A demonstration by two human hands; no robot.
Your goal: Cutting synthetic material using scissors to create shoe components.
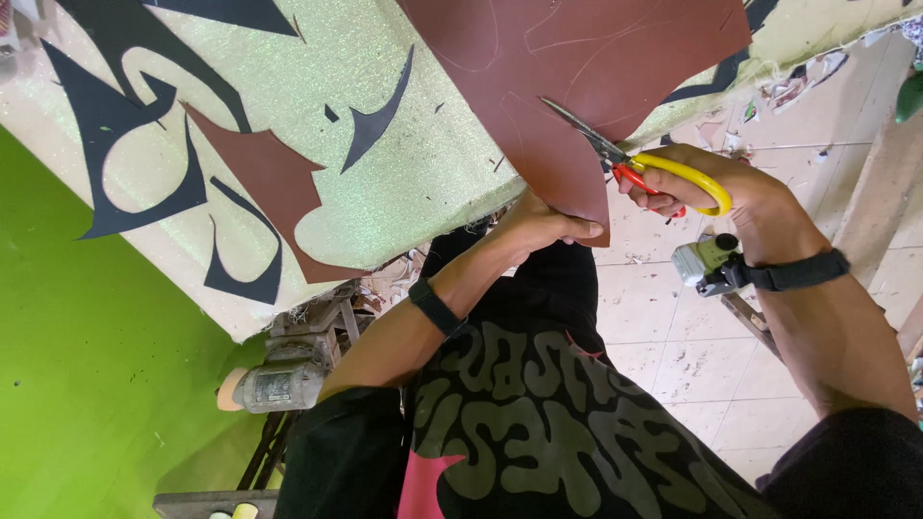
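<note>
Left hand (543, 226): fingers clamped on the near edge of a large reddish-brown leather-like sheet (577, 58) overhanging the table.
Right hand (716, 187): fingers clenched through yellow-and-red-handled scissors (639, 163), blades biting into the sheet.
Table (423, 163): glittery pale-green top, black offcuts (125, 144) at left.
</note>
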